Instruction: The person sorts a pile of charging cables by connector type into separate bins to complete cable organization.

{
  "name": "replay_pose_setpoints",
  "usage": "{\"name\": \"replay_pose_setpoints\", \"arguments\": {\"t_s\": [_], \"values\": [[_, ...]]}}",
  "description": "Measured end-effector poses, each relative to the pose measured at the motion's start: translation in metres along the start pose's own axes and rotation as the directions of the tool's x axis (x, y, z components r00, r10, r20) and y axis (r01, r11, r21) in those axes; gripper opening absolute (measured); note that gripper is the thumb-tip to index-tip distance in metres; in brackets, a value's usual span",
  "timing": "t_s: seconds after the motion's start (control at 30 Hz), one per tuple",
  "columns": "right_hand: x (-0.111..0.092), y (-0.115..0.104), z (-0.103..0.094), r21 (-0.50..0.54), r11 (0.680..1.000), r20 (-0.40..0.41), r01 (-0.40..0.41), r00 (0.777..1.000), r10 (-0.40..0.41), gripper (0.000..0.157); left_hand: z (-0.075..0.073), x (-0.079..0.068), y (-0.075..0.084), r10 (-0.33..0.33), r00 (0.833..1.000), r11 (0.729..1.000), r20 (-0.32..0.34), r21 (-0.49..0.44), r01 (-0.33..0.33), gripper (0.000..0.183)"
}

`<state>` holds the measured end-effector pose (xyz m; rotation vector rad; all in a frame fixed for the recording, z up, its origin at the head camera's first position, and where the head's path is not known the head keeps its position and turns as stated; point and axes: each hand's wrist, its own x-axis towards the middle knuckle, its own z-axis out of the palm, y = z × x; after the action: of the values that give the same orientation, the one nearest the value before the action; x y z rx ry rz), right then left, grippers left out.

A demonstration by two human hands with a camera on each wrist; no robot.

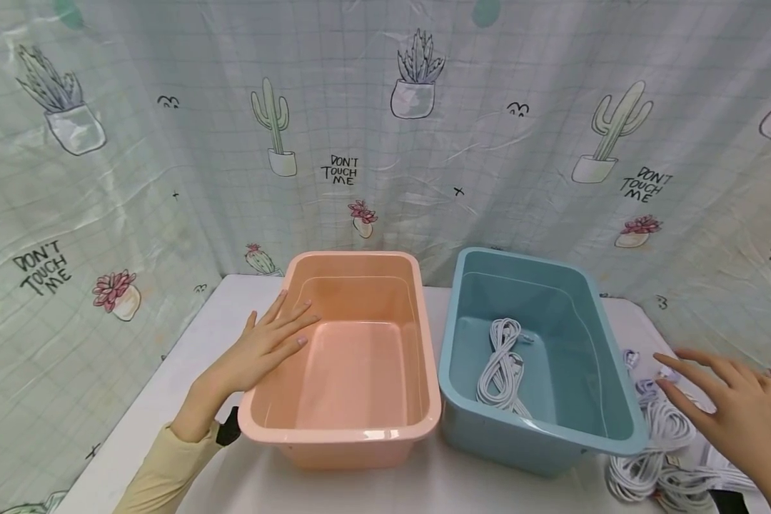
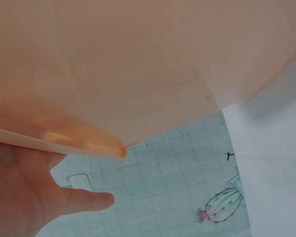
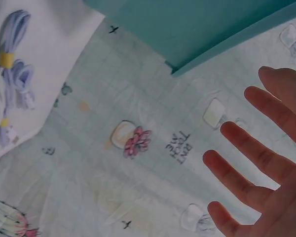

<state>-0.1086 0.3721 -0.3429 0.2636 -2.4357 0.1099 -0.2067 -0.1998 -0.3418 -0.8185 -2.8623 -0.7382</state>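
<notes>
My left hand (image 1: 266, 350) lies with spread, straight fingers over the left rim of a peach plastic basin (image 1: 339, 434). In the left wrist view, the basin's outer wall (image 2: 138, 59) fills the upper part, with my thumb stretched out below the rim. On the right, my right hand (image 1: 732, 400) hovers with fingers apart above a pile of bundled white cables (image 1: 664, 428), holding nothing. The right wrist view shows its spread fingers (image 3: 256, 153) away from the cables. A coiled white cable (image 1: 504, 371) lies inside the blue-green basin (image 1: 546, 421).
Both basins stand side by side on a white table (image 1: 218, 321). A curtain (image 1: 385, 143) with cactus prints hangs behind and at both sides. Pale purple cable bundles with yellow ties (image 3: 7, 60) lie near the table's edge, right of the blue-green basin.
</notes>
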Motion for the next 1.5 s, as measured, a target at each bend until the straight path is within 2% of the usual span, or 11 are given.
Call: {"name": "replay_pose_setpoints", "arguments": {"t_s": [0.1, 0.27, 0.5, 0.63, 0.73, 0.87, 0.97, 1.23, 1.4, 1.47, 1.5], "values": [[-0.007, 0.007, 0.005, -0.008, 1.0, 0.0, -0.026, 1.0, 0.026, 0.056, 0.0, 0.0, 0.0, -0.001, 1.0, 1.0, -0.004, -0.003, 0.001, 0.04], [-0.024, 0.02, 0.014, -0.065, 0.995, 0.054, -0.078, 0.995, 0.081, 0.059, 0.001, -0.001, -0.001, -0.001, 1.0, 1.0, -0.002, -0.012, 0.001, 0.04], [-0.041, 0.033, 0.024, -0.149, 0.987, 0.114, -0.064, 0.99, 0.081, 0.078, 0.002, -0.002, 0.0, -0.005, 1.0, 1.0, -0.002, -0.015, 0.005, 0.04], [-0.049, 0.037, 0.03, -0.175, 0.981, 0.193, -0.082, 0.974, 0.116, 0.043, 0.001, -0.002, 0.001, -0.007, 1.0, 1.0, -0.002, -0.016, 0.007, 0.04], [-0.054, 0.039, 0.034, -0.18, 0.982, 0.23, -0.053, 0.969, 0.095, 0.043, 0.0, -0.002, 0.001, -0.007, 1.0, 1.0, -0.002, -0.018, 0.007, 0.039], [-0.059, 0.042, 0.039, -0.187, 0.982, 0.246, 0.01, 0.969, 0.037, 0.051, 0.0, -0.002, 0.001, -0.008, 1.0, 1.0, -0.002, -0.024, 0.008, 0.039], [-0.062, 0.042, 0.044, -0.165, 0.986, 0.284, 0.011, 0.958, 0.037, 0.045, 0.0, -0.002, 0.001, -0.011, 1.0, 1.0, -0.001, -0.024, 0.01, 0.039], [-0.069, 0.044, 0.058, -0.15, 0.989, 0.456, -0.014, 0.886, 0.081, 0.049, 0.0, -0.001, 0.002, -0.015, 1.0, 1.0, 0.001, -0.019, 0.015, 0.039], [-0.069, 0.046, 0.065, -0.123, 0.991, 0.551, -0.052, 0.827, 0.111, 0.06, -0.001, -0.001, 0.002, -0.01, 1.0, 1.0, 0.0, -0.016, 0.01, 0.039], [-0.068, 0.046, 0.067, -0.118, 0.991, 0.572, -0.061, 0.812, 0.118, 0.063, -0.001, -0.001, 0.001, -0.01, 1.0, 1.0, -0.001, -0.017, 0.01, 0.039], [-0.069, 0.046, 0.068, -0.117, 0.991, 0.572, -0.058, 0.812, 0.115, 0.064, -0.001, -0.001, 0.001, -0.01, 1.0, 1.0, -0.002, -0.017, 0.01, 0.038]]}}
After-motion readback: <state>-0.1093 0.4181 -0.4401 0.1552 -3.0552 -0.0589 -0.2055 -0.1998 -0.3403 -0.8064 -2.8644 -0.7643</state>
